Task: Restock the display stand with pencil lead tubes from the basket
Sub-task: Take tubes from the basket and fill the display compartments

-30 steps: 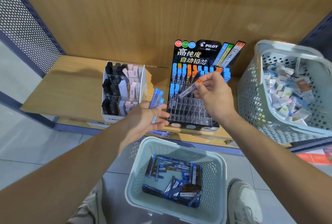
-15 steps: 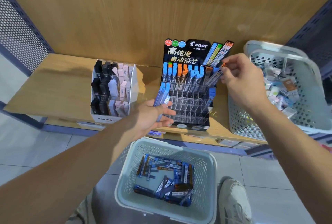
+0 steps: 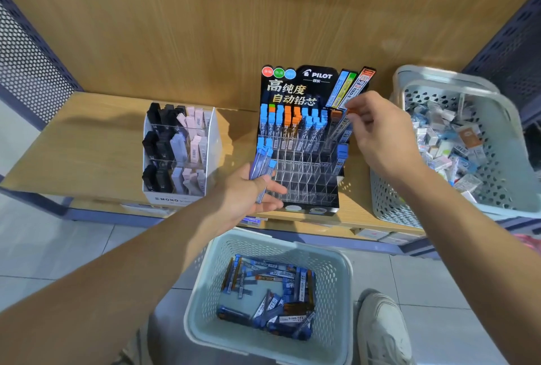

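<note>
On the floor, nearest, a pale basket [image 3: 339, 300] holds a loose heap of pencil lead tubes [image 3: 272, 297], with a grey shoe [image 3: 380, 332] just to its right. Above it the left hand [image 3: 248, 192] grips a small bunch of blue-capped tubes [image 3: 262, 164], fingers curled round them, in front of the display stand's [image 3: 292, 86] clear lower slots. The stand sits on a wooden shelf [image 3: 87, 142] – only its upper rows are filled. At the top row's right end the right hand [image 3: 383, 133] pinches an orange-capped tube [image 3: 341, 127] with its fingers [image 3: 358, 114], its lower end in the stand. An eraser box [image 3: 215, 142] stands left – a larger basket [image 3: 389, 195] of small packets right.
</note>
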